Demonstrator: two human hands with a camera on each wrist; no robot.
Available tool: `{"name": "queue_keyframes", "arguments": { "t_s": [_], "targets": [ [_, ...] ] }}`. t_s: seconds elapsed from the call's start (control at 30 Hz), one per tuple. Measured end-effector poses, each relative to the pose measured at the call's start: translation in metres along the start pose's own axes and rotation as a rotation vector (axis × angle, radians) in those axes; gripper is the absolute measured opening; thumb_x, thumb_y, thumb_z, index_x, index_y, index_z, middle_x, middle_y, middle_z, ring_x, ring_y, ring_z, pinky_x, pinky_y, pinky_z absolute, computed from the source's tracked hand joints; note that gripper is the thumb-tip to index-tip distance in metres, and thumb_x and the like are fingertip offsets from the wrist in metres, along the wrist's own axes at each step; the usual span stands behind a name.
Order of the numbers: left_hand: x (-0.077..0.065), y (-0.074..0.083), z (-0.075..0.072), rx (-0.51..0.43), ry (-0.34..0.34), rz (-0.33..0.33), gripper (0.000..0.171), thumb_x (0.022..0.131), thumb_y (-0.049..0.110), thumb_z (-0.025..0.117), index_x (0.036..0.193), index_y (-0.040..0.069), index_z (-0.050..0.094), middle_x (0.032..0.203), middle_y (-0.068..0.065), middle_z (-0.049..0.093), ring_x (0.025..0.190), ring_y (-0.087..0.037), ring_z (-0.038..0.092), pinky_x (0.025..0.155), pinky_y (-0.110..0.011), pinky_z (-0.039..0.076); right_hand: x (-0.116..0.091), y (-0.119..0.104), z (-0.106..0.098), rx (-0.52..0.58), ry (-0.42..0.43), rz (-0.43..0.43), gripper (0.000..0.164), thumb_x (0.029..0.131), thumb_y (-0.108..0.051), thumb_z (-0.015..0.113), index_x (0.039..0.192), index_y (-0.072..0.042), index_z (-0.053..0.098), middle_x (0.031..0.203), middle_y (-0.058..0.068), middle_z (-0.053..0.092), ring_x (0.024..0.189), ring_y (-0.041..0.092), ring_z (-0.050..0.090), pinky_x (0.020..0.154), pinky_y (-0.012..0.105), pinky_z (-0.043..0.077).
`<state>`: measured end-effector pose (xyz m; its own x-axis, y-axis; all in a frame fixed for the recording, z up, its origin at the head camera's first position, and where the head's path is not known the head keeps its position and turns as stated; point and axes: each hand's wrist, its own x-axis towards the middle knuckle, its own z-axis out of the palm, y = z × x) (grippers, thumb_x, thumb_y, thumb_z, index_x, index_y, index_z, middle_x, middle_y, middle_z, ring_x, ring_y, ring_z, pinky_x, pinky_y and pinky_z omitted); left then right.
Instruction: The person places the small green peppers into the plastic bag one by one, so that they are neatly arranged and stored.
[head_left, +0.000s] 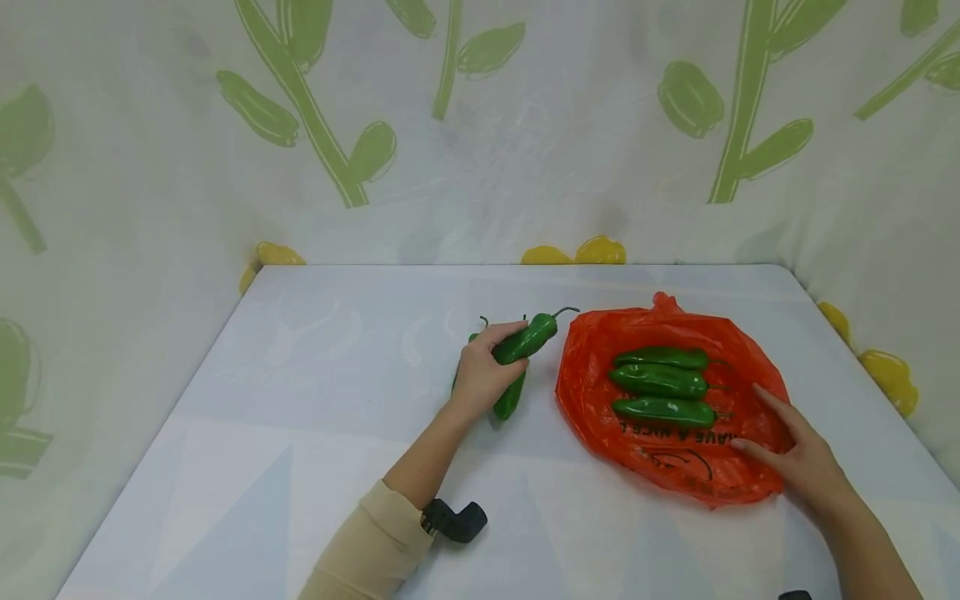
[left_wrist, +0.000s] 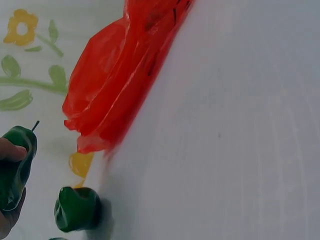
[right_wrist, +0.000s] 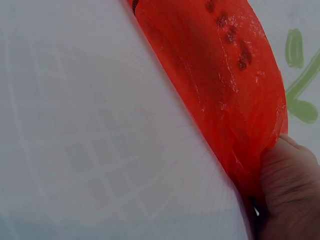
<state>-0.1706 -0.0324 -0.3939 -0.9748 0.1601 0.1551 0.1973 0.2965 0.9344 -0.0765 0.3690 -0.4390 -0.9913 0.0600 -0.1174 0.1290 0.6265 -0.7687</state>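
In the head view, my left hand [head_left: 483, 367] grips a green chili pepper [head_left: 528, 337] between thumb and fingers, its stem pointing to the right. That pepper [left_wrist: 15, 170] also shows at the left edge of the left wrist view. Under and beside this hand lie more green peppers [head_left: 510, 398] on the table, partly hidden by it. At the right, three green peppers [head_left: 660, 382] lie side by side inside an opened red plastic bag [head_left: 592, 333]. My right hand [head_left: 806, 458] is at the bag's right rim, thumb and finger spread and reaching inside; its other fingers are hidden.
The white table [head_left: 315, 358] has a straight back edge with a patterned cloth wall [head_left: 585, 125] behind it. Dark print marks the bag's inner side. A black wrist camera [head_left: 457, 521] sits on the left wrist.
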Motion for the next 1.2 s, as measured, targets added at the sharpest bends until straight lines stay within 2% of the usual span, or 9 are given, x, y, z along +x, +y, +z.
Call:
{"name": "queue_keyframes", "arguments": {
  "t_s": [0.17, 0.4, 0.7, 0.9, 1.1, 1.2],
  "targets": [
    [0.001, 0.009, 0.018, 0.019, -0.057, 0.024, 0.045, 0.084, 0.009, 0.065, 0.128, 0.018, 0.059, 0.124, 0.0, 0.059, 0.107, -0.019, 0.055, 0.087, -0.034, 0.051, 0.0, 0.0, 0.001, 0.011, 0.006, -0.011, 0.087, 0.088, -0.029, 0.066, 0.153, -0.027, 0.008, 0.154, 0.028, 0.006, 0.139, 0.05, -0.001, 0.1, 0.072, 0.011],
    [0.003, 0.019, 0.043, -0.011, -0.135, 0.101, 0.046, 0.082, 0.002, 0.065, 0.127, 0.013, 0.06, 0.123, -0.003, 0.06, 0.109, -0.017, 0.056, 0.089, -0.026, 0.049, 0.001, 0.001, 0.001, 0.021, 0.007, -0.014, 0.087, 0.089, -0.029, 0.066, 0.153, -0.029, 0.008, 0.155, 0.026, 0.005, 0.139, 0.048, -0.001, 0.1, 0.071, 0.012],
    [0.0, 0.035, 0.072, 0.062, -0.215, 0.214, 0.045, 0.085, 0.001, 0.065, 0.129, 0.01, 0.058, 0.124, -0.003, 0.059, 0.112, -0.011, 0.055, 0.088, -0.016, 0.046, 0.002, 0.0, 0.001, 0.011, 0.01, -0.028, 0.087, 0.088, -0.028, 0.066, 0.153, -0.028, 0.009, 0.154, 0.027, 0.006, 0.139, 0.049, -0.001, 0.1, 0.072, 0.012],
    [-0.004, 0.043, 0.089, 0.102, -0.286, 0.259, 0.046, 0.085, 0.004, 0.066, 0.13, 0.011, 0.057, 0.126, -0.002, 0.059, 0.114, -0.008, 0.053, 0.091, -0.013, 0.043, 0.002, 0.0, 0.0, 0.015, 0.009, -0.023, 0.085, 0.089, -0.029, 0.065, 0.153, -0.032, 0.009, 0.156, 0.025, 0.005, 0.14, 0.047, -0.001, 0.1, 0.071, 0.014],
    [-0.008, 0.043, 0.106, 0.166, -0.364, 0.276, 0.045, 0.086, 0.009, 0.066, 0.13, 0.014, 0.057, 0.128, 0.0, 0.058, 0.116, -0.006, 0.052, 0.091, -0.012, 0.041, 0.002, 0.001, 0.0, 0.008, 0.014, -0.035, 0.084, 0.09, -0.028, 0.065, 0.153, -0.031, 0.009, 0.155, 0.025, 0.006, 0.14, 0.046, 0.0, 0.102, 0.07, 0.012],
    [-0.01, 0.042, 0.113, 0.211, -0.412, 0.31, 0.045, 0.088, 0.01, 0.065, 0.131, 0.015, 0.056, 0.13, 0.001, 0.057, 0.12, -0.006, 0.05, 0.094, -0.011, 0.039, 0.001, 0.003, 0.0, 0.016, 0.016, -0.037, 0.084, 0.089, -0.028, 0.065, 0.153, -0.031, 0.009, 0.155, 0.026, 0.006, 0.139, 0.048, 0.0, 0.101, 0.07, 0.011]
  ]
}}
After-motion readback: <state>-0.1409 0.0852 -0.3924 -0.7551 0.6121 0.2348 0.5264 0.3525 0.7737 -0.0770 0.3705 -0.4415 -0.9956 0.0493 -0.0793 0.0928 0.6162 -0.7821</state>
